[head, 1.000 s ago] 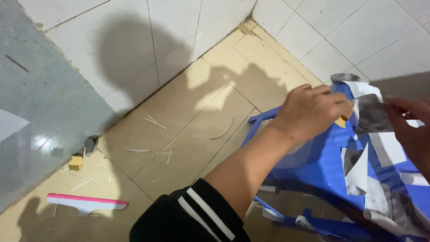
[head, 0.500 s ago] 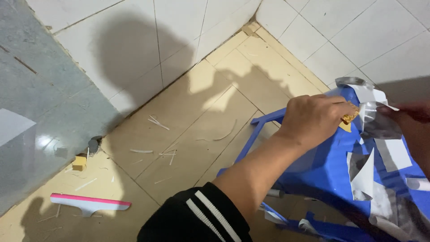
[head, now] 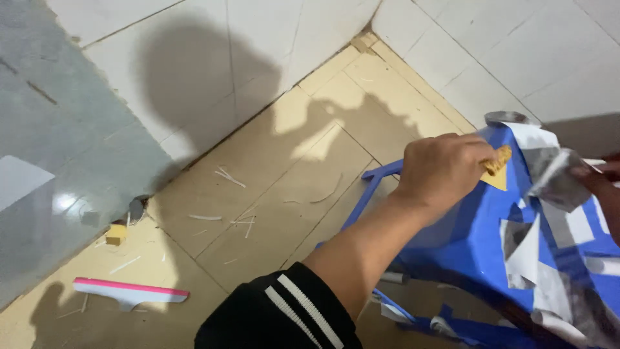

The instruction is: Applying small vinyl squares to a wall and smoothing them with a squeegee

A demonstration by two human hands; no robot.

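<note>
My left hand (head: 442, 169) is closed on a small yellow scraper (head: 496, 169) and presses it against the top of a blue plastic stool (head: 478, 239). Grey and white film (head: 549, 169) hangs peeled and torn across the stool's surface. At the right edge, only part of my right hand (head: 597, 181) shows; it pinches the lifted edge of that film. A black sleeve with white stripes (head: 284, 317) covers my left forearm.
The stool stands on beige floor tiles (head: 271, 207) in a corner of white tiled walls (head: 245, 52). A pink and white squeegee (head: 129, 291) lies on the floor at the lower left, near a small yellow block (head: 116, 234). Thin white scraps litter the tiles.
My left hand has shifted along the stool top with the scraper, and the view has drifted so the stool sits a little lower and further right. The film stays pinched in my right hand.
</note>
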